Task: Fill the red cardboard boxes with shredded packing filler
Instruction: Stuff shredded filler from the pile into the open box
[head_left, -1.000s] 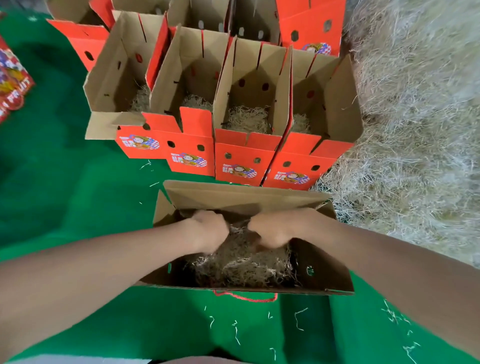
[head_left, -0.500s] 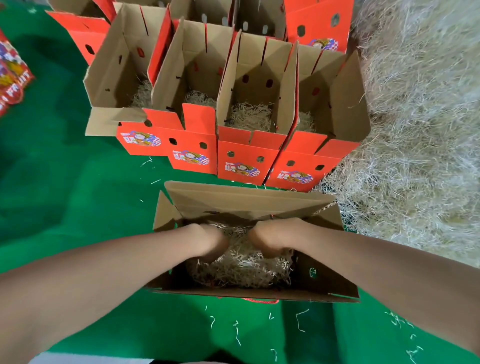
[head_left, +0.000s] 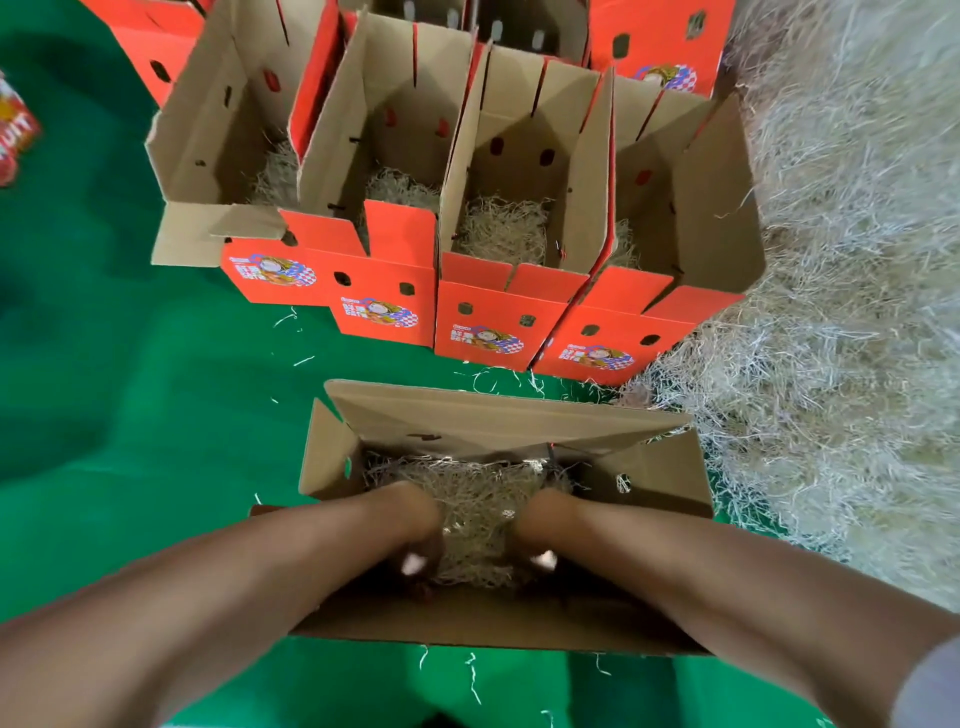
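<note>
One wide-angle head view looks steeply down, close over the open box (head_left: 660, 475), forearms (head_left: 218, 597) entering from the bottom edge. The row of red boxes (head_left: 493, 322) lies farther up the frame, the filler heap (head_left: 841, 312) at right.

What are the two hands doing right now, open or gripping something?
Left hand: buried in the shredded filler of the near box, fingers hidden, cannot tell.
Right hand: also in that filler, fingers hidden, cannot tell.

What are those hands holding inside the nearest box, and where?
Cannot be told: the left hand and right hand are sunk in the shredded filler of the open box, fingers blurred, gripping or just pressing.
</note>
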